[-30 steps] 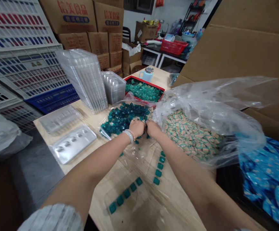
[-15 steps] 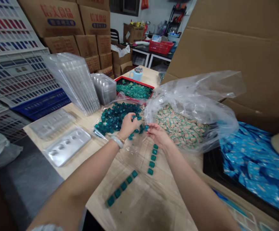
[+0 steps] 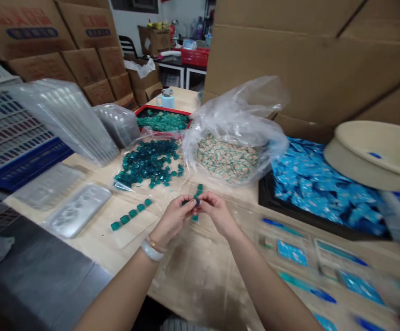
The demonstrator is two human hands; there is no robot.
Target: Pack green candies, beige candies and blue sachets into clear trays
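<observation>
My left hand (image 3: pixel 174 215) and my right hand (image 3: pixel 216 210) meet over the middle of the table, fingertips pinched together. Between them is a dark teal cube (image 3: pixel 197 201), largely covered by the fingers; whether more than one piece is held, I cannot tell. Under the fingertips runs a short row of teal cubes (image 3: pixel 200 187), partly hidden. To the left lies a second slanting row of teal cubes (image 3: pixel 132 213). Beyond my left hand, a loose pile of the same cubes (image 3: pixel 148 161) is spread on clear plastic.
A clear bag of small tan-and-green pieces (image 3: pixel 227 158) sits behind my right hand. Right of it, a black tray (image 3: pixel 267 195) holds blue packets (image 3: pixel 310 174). Clear moulded trays (image 3: pixel 79 209) lie left. Pens and flat packs (image 3: pixel 292 253) lie front right. A red-rimmed tray (image 3: pixel 189 114) stands behind.
My left hand has left the loose pile and come to my right hand, which moved nearer the row. Both now work together at the cubes. The view has turned right.
</observation>
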